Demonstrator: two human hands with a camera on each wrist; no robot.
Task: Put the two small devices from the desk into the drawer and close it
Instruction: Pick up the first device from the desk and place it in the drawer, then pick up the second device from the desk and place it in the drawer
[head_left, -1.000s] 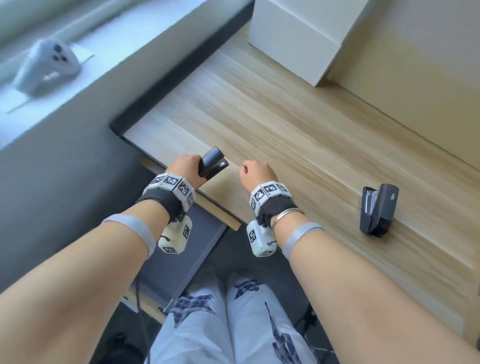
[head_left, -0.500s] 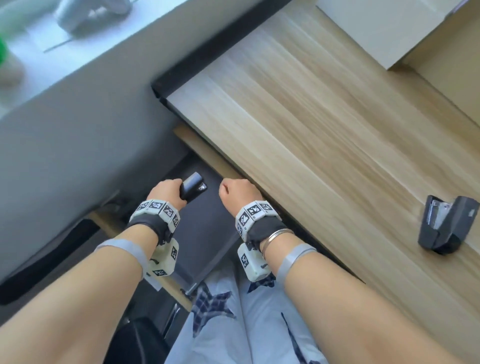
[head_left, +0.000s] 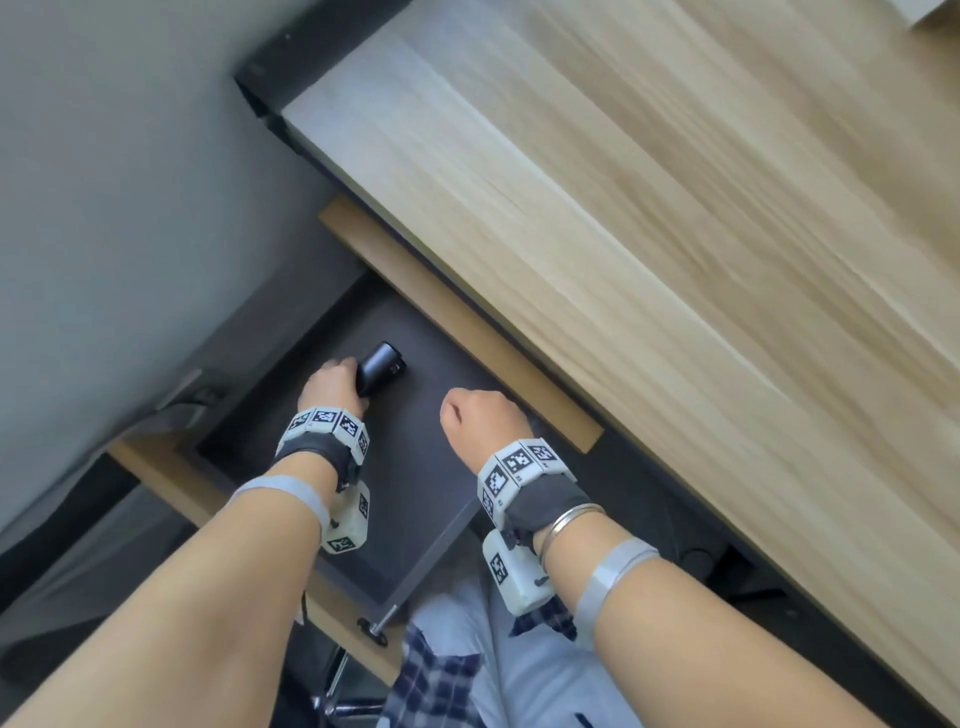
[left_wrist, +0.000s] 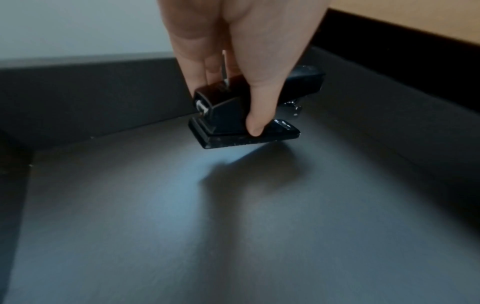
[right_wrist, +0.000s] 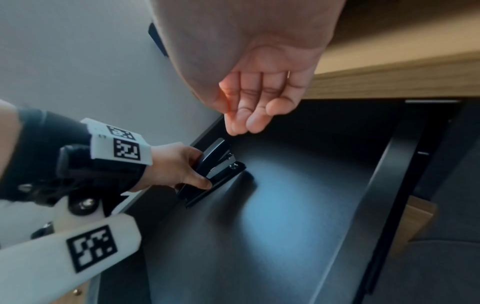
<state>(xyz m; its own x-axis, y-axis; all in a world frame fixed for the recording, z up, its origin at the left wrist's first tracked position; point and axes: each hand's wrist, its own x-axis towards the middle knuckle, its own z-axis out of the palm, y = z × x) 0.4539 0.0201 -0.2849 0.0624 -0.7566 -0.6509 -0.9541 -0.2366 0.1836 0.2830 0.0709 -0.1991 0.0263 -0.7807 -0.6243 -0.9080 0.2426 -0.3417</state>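
A small black stapler (head_left: 382, 366) is gripped in my left hand (head_left: 358, 379), low over the dark floor of the open drawer (head_left: 415, 467), near its far left corner. In the left wrist view my thumb and fingers pinch the stapler (left_wrist: 228, 115) by its sides. It hangs slightly tilted, close above the drawer floor (left_wrist: 207, 226). My right hand (head_left: 483, 421) hovers over the drawer's right part. Its fingers (right_wrist: 254, 121) are loosely curled and hold nothing. The right wrist view shows the stapler (right_wrist: 215, 170) beside the drawer's left wall. The second device is out of view.
The light wooden desk top (head_left: 675, 260) overhangs the drawer's far side, with a wooden rail (head_left: 457, 322) below its edge. A grey wall (head_left: 130, 208) stands to the left. My legs in pale patterned trousers (head_left: 519, 675) are below the drawer front.
My left hand has carried the stapler from the desk edge down into the open drawer. The right hand came down alongside it. The second device on the desk has left the view.
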